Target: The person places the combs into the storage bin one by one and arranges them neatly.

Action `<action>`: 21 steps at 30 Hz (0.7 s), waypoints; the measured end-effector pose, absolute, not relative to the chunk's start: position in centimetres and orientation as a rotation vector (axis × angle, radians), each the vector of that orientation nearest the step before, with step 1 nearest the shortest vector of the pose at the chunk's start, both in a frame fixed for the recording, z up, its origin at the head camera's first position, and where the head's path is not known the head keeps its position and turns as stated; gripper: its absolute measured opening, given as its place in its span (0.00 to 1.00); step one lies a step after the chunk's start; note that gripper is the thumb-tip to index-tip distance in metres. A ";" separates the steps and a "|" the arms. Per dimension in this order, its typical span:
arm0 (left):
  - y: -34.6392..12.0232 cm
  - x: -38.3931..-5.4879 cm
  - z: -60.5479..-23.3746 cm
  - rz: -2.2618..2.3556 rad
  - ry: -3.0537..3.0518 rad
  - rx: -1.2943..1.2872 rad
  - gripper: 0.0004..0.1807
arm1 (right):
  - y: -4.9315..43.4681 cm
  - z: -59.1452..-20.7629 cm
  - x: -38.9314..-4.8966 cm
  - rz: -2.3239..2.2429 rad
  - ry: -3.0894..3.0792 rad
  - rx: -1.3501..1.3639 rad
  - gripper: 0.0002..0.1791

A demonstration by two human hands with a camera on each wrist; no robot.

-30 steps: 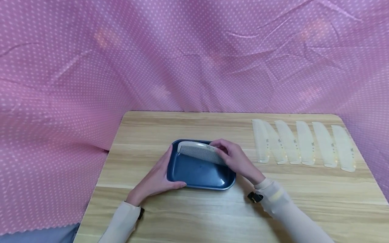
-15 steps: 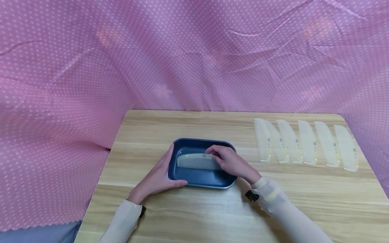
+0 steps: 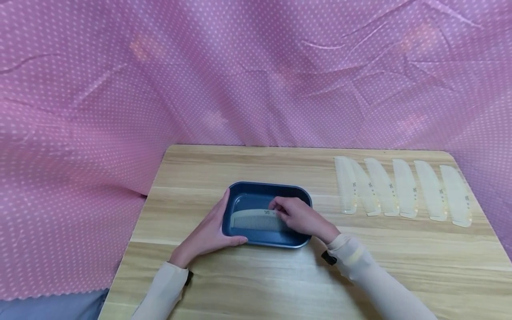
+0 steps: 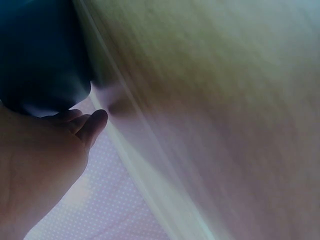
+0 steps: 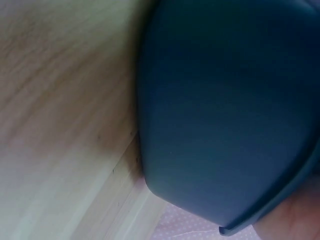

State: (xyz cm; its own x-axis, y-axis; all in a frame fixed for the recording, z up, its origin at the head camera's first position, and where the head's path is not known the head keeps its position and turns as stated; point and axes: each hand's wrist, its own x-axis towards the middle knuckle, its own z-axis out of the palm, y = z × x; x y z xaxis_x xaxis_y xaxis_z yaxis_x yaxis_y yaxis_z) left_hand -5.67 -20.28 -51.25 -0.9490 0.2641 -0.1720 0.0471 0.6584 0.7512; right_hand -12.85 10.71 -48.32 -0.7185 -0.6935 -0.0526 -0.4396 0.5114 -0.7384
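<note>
Seeing left sleeve (image 3: 164,284) and right sleeve (image 3: 372,271), both pale, over near part of wood-grain table (image 3: 256,284), with black band (image 3: 329,258) at each wrist. Also spotting grey-blue fabric (image 3: 52,306) at near left, off the table.

Gripping dark-blue tray (image 3: 256,200) with left hand (image 3: 208,229): thumb at near rim, fingers along left end. Confirmed in left wrist view, fingers against tray's outside, dim there.

Pinching comb (image 3: 256,220) between thumb and curled fingers of right hand (image 3: 302,218), over right part of tray. Holding it inside tray, lengthwise left to right, teeth toward near side, curved back toward far side. Losing its right end behind the hand. Cannot tell contact with tray floor. Getting mostly tray's outer wall and table in right wrist view.

Farther off, counting six more combs (image 3: 406,189) in a row at far right of table, well apart from tray. Pale too, laid near to far, teeth left, curved backs right, printed with small unreadable marks. Overlapped at far ends in the leftmost pair.

Beyond far table edge, seeing creased pink cloth (image 3: 256,75) with white dots, hung round left and right sides too.
</note>
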 end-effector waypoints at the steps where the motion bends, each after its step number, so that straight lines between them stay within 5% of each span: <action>1: -20.3 -5.7 -51.2 1.176 2.608 0.252 0.78 | 10.7 -48.3 -12.8 -1.018 2.413 -0.951 0.11; 11: -20.3 -5.8 -51.4 1.192 2.597 0.249 0.76 | 11.3 -52.9 -14.1 -1.035 2.360 -1.087 0.11; 21: -20.0 -5.5 -51.0 1.208 2.601 0.245 0.78 | 10.6 -49.2 -12.6 -0.909 2.391 -1.096 0.10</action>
